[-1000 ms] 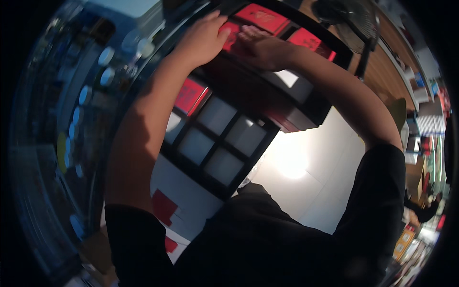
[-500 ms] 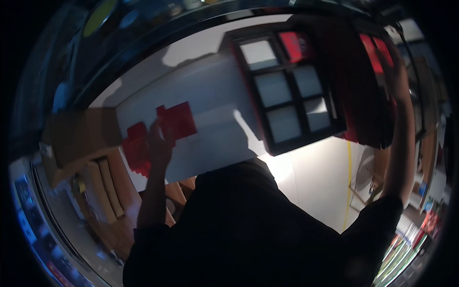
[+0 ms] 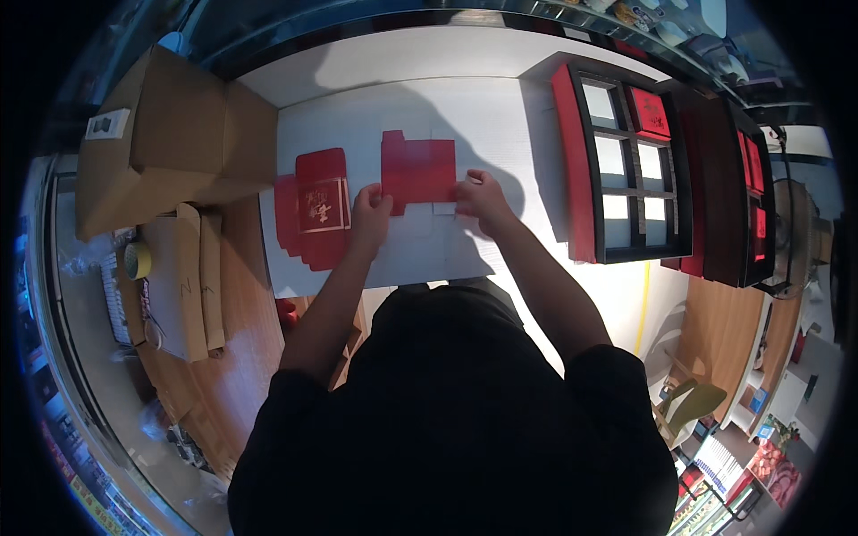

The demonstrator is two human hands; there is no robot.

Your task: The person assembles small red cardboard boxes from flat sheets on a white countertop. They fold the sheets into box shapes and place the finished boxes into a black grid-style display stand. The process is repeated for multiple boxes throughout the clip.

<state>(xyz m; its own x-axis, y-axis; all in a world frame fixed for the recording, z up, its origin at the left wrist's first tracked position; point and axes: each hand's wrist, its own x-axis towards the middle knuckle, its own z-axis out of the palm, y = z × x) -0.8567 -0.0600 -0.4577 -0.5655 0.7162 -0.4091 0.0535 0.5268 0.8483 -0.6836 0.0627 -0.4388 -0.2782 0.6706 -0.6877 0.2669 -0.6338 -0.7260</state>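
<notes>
A flat, unfolded red carton (image 3: 418,171) with small tabs lies on the white tabletop in front of me. My left hand (image 3: 370,217) pinches its left edge near the lower corner. At its right edge my right hand (image 3: 485,201) has curled fingers closed on the border. Left of my left hand lies a pile of similar flat red cartons (image 3: 319,252), the top one bearing gold lettering in a gold frame. To the right stands a black-and-red divided gift box (image 3: 581,170). One small red box (image 3: 651,113) fills its far right compartment; the other compartments show white bottoms.
A second black-and-red divided box (image 3: 726,192) with several red boxes stands farther right, close to a fan (image 3: 794,228). A large brown cardboard box (image 3: 183,147) sits at the left, with folded cardboard (image 3: 183,286) and a tape roll (image 3: 137,260) below it.
My right hand has come from the second divided box at far right to the red carton's right edge. My left hand stays by the carton's left side. The whole view has turned.
</notes>
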